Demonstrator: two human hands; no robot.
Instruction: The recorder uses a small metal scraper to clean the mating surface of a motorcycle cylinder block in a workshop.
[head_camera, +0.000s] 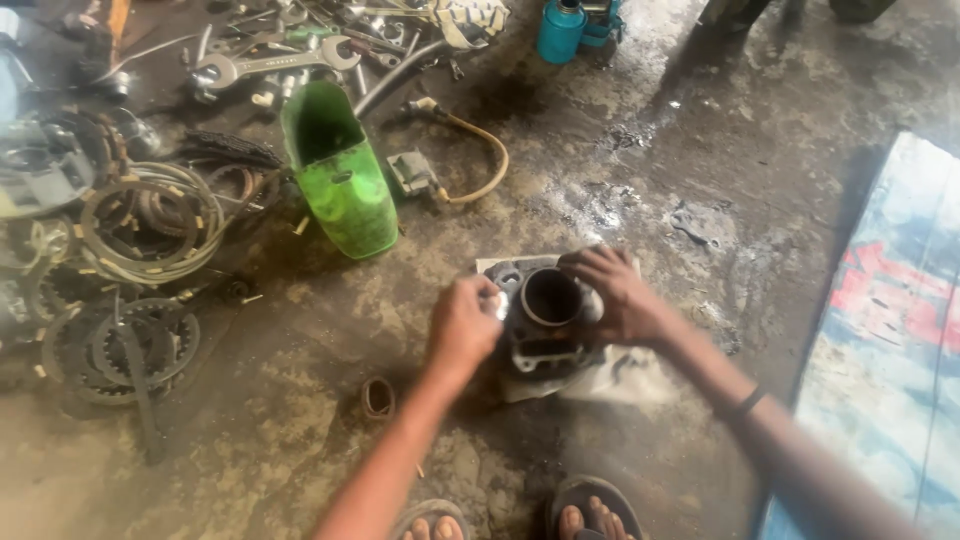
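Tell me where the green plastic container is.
In the head view, the green container lies on the floor, upper left of the engine cylinder, beside the clutch rings.

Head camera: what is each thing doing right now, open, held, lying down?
Cylinder: upright on paper, bore open at top.
Left hand: closed, touching the cylinder's side.
Right hand: resting on the cylinder's rim.
Green cover: lying on the floor, hollow side up.
Teal can: standing upright.

a stained concrete floor (640, 150) carries an engine cylinder (548, 318) on white paper (620, 375), clutch plates (140, 225), wrenches (270, 65), a green scoop (345, 185).
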